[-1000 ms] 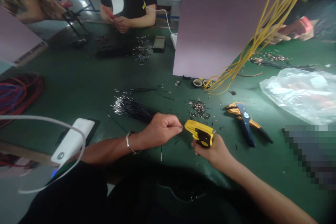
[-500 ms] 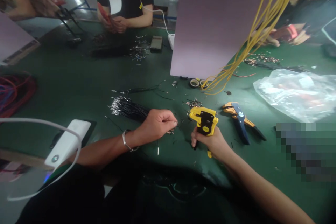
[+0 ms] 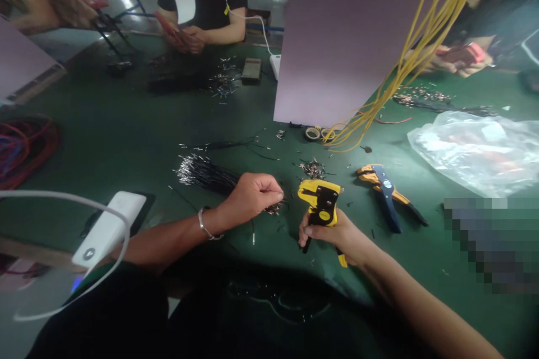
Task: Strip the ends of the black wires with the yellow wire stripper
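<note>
Seemingly amid wire-stripping: clasping yellow stripper [image 3: 322, 195] in right grip [image 3: 330, 230], pinching left grip [image 3: 255, 197] closed, contents unclear, just beside black wire bundle [image 3: 206, 173], next probably needing to bring both together.

Wires [image 3: 210, 173], pliers [image 3: 387, 193] on green table [image 3: 126, 129]
</note>
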`<state>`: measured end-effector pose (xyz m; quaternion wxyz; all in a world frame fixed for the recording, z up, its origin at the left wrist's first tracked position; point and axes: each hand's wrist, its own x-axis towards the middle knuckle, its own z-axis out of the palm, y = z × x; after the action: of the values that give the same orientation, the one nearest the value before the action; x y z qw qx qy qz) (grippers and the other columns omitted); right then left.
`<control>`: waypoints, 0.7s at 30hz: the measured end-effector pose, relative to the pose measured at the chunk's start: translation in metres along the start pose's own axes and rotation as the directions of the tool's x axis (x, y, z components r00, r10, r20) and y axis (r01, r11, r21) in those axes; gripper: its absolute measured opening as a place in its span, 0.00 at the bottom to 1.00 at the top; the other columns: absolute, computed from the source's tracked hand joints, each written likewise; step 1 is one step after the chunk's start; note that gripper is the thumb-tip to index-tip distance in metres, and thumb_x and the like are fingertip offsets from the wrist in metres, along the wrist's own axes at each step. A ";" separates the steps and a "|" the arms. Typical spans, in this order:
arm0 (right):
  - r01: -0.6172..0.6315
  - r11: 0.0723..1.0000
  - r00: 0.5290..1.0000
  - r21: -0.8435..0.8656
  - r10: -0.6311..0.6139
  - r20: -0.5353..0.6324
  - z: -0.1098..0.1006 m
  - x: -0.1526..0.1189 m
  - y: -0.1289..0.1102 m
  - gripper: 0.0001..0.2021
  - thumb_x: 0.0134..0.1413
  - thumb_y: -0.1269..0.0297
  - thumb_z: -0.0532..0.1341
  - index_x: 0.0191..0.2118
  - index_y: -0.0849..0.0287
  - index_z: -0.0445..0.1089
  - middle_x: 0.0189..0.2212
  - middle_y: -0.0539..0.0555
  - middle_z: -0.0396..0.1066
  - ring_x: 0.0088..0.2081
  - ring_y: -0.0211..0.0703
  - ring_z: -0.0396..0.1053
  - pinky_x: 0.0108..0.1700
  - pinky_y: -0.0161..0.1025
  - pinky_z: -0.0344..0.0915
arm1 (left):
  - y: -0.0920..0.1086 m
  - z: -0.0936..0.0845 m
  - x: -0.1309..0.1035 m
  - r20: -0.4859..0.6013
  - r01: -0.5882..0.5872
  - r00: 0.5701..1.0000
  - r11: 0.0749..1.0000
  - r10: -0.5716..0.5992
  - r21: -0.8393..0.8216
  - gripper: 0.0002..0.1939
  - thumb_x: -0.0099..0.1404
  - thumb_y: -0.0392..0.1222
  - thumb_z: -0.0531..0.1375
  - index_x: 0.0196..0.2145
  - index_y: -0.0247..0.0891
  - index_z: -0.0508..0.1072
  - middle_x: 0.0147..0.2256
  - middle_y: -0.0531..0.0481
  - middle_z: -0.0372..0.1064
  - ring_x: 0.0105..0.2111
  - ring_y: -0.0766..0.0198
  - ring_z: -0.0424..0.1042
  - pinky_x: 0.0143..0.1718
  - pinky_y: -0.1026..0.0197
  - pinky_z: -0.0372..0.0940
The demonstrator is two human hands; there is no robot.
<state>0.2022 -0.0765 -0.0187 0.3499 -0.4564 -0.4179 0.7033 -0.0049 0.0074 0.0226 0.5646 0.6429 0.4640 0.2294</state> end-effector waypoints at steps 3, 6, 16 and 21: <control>0.004 0.999 1.000 0.039 -0.005 0.022 -0.001 0.000 0.004 0.05 0.48 0.67 0.65 0.31 0.61 0.69 0.24 0.52 0.74 0.29 0.44 0.71 0.38 0.45 0.66 | 0.000 0.001 0.000 0.007 0.000 1.000 1.000 0.000 0.009 0.06 0.54 0.37 0.60 0.24 0.32 0.73 0.20 0.51 0.69 0.21 0.71 0.64 0.23 0.68 0.58; -0.002 0.998 0.999 0.065 -0.001 0.047 -0.001 0.001 0.004 0.07 0.47 0.66 0.66 0.32 0.61 0.69 0.24 0.53 0.74 0.29 0.44 0.71 0.37 0.44 0.67 | 0.000 0.001 0.000 0.005 0.005 1.000 1.000 -0.005 0.012 0.05 0.54 0.37 0.60 0.24 0.32 0.73 0.20 0.52 0.68 0.21 0.71 0.64 0.23 0.68 0.58; -0.144 0.921 0.970 0.361 0.059 0.236 -0.005 0.001 0.003 0.07 0.46 0.67 0.64 0.34 0.63 0.69 0.26 0.54 0.74 0.31 0.50 0.74 0.39 0.50 0.68 | -0.006 0.002 0.004 -0.002 0.009 1.000 1.000 -0.009 -0.028 0.05 0.53 0.37 0.61 0.24 0.32 0.73 0.19 0.54 0.67 0.20 0.72 0.63 0.22 0.68 0.57; -0.181 0.885 0.970 0.428 0.088 0.227 -0.003 0.004 0.002 0.08 0.44 0.67 0.65 0.33 0.63 0.71 0.27 0.55 0.74 0.31 0.50 0.75 0.40 0.49 0.68 | -0.012 0.004 0.007 0.003 0.044 0.999 0.996 -0.044 -0.077 0.04 0.52 0.37 0.62 0.24 0.32 0.73 0.19 0.53 0.67 0.20 0.72 0.63 0.22 0.68 0.57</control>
<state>0.2031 -0.0734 -0.0227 0.3511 -0.3187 -0.2459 0.8454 -0.0023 0.0105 0.0087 0.5943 0.6104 0.4682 0.2343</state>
